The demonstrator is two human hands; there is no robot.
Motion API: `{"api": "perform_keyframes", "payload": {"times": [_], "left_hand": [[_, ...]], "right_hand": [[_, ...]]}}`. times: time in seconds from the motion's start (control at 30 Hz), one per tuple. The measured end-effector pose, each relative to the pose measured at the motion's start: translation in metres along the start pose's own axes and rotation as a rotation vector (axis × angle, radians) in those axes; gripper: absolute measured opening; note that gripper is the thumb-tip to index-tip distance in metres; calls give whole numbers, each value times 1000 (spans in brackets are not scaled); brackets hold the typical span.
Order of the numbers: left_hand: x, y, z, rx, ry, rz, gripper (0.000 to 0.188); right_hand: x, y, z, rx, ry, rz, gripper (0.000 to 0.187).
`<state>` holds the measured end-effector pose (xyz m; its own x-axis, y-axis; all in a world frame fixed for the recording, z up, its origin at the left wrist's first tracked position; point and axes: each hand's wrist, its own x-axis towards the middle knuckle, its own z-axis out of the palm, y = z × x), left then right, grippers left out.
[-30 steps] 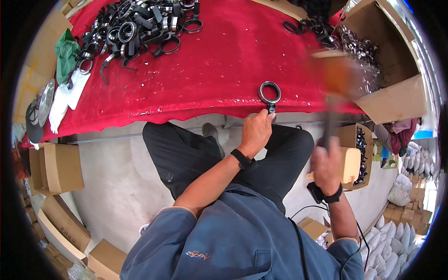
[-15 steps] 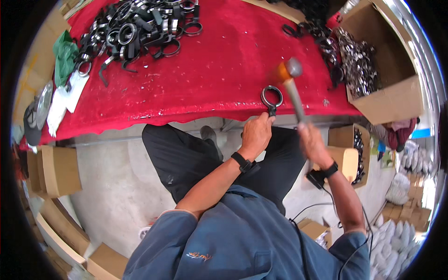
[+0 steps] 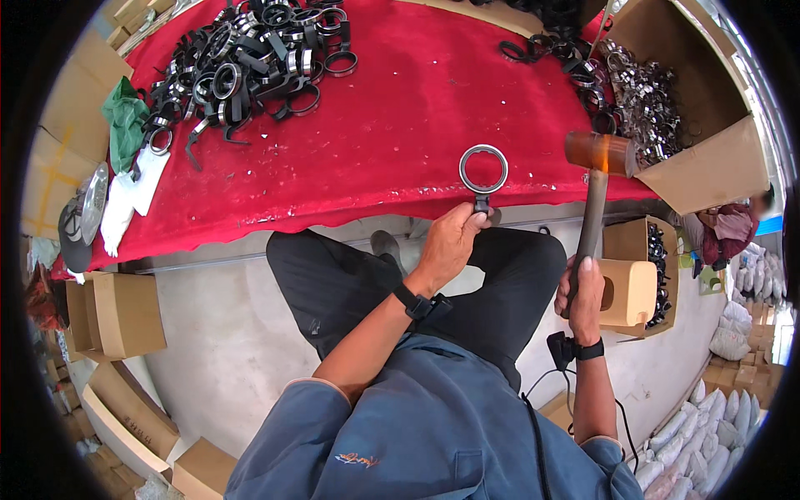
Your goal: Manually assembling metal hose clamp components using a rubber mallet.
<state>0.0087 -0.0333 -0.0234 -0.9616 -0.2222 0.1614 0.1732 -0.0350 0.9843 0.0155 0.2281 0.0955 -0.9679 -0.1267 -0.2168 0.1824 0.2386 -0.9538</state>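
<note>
My left hand (image 3: 450, 242) is closed on the short black stem of a ring-shaped part (image 3: 483, 169), a black ring with a bright metal band. The ring is at the near edge of the red-covered table (image 3: 375, 125), its open circle facing up. In my right hand (image 3: 585, 287) is a mallet (image 3: 593, 208), gripped by the lower end of its handle. Its amber and brown head is raised to the right of the ring, apart from it.
A heap of black and metal ring parts (image 3: 242, 67) lies at the table's far left. At the right, a cardboard box (image 3: 708, 171) holds shiny metal pieces (image 3: 642, 92). Below it stand a tan plastic container (image 3: 637, 292) and a box of dark parts (image 3: 658, 267).
The mallet has swung right, away from the ring, and my right hand has shifted right and down with it. My left hand keeps its hold; the ring now shows more face-on.
</note>
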Motion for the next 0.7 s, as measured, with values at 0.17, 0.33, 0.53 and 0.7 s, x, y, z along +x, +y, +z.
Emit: {"api": "perform_keyframes", "payload": {"times": [0.17,0.33,0.53,0.7], "left_hand": [[-8,35,-13,300,8,-160,34],[-11,0,-12,370,65,-142,38],[-7,-13,-8,423,142,-25,37],[-5,-6,-8,451,149,-39,34]], "right_hand": [[-5,1,12,-244,-86,-129,49],[7,-1,30,-456,-183,-162,48],[7,-31,41,-556,-174,-358,42],[15,-21,52,-768,-198,-497,38]]}}
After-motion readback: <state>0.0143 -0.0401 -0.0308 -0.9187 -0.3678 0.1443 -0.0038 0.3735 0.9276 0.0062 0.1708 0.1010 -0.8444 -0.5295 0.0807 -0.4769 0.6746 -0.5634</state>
